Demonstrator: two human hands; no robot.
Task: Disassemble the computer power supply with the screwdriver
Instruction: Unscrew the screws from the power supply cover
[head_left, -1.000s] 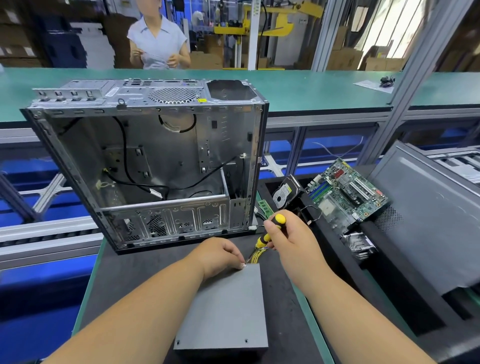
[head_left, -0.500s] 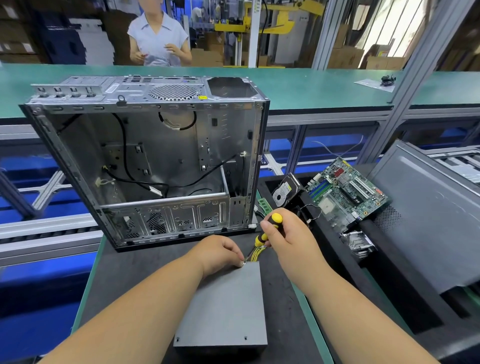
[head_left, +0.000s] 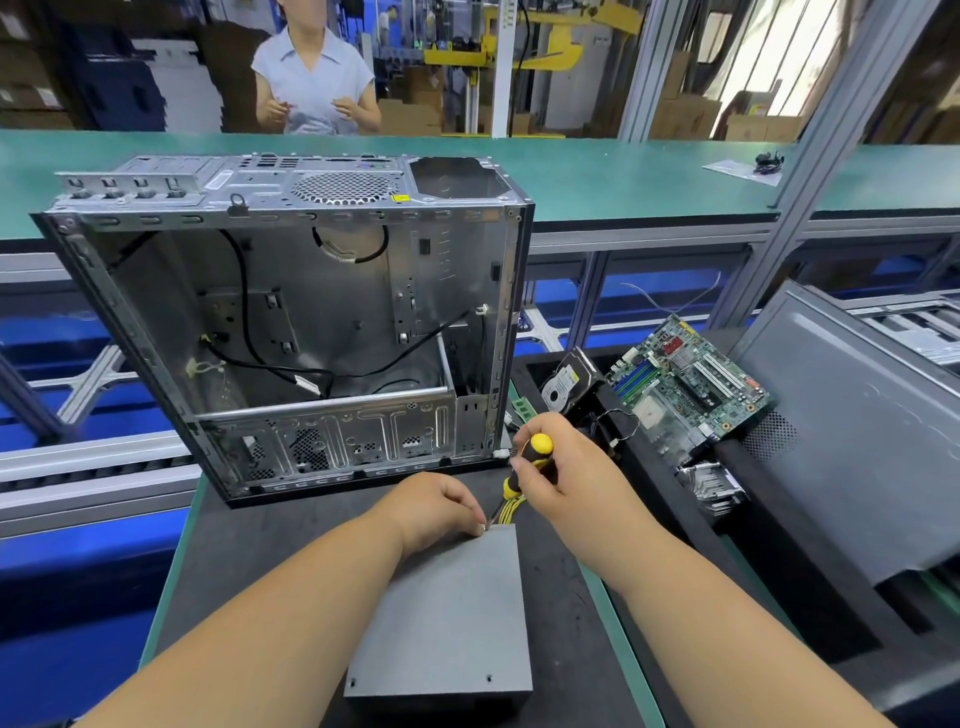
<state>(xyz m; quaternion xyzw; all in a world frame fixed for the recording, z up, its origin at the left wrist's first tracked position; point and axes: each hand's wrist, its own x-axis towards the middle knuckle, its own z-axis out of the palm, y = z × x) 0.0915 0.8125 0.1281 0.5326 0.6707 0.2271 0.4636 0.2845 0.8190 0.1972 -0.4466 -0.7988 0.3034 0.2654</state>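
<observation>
A grey metal power supply (head_left: 447, 618) lies flat on the dark mat in front of me, yellow wires coming out of its far end. My right hand (head_left: 566, 478) grips a yellow-and-black screwdriver (head_left: 527, 462), its tip down at the box's far top edge. My left hand (head_left: 431, 512) rests on the far left corner of the box, with its fingertips pinched right at the tip; whether they hold a screw is hidden.
An empty silver computer case (head_left: 291, 332) stands open just behind the power supply. To the right lie a hard drive (head_left: 563, 384), a green motherboard (head_left: 685, 384), a heatsink (head_left: 711, 483) and a grey side panel (head_left: 852, 431). A person stands beyond the green conveyor (head_left: 623, 176).
Both hands stay at the far edge of the power supply; the screwdriver handle has shifted only slightly. The person behind has moved their hands.
</observation>
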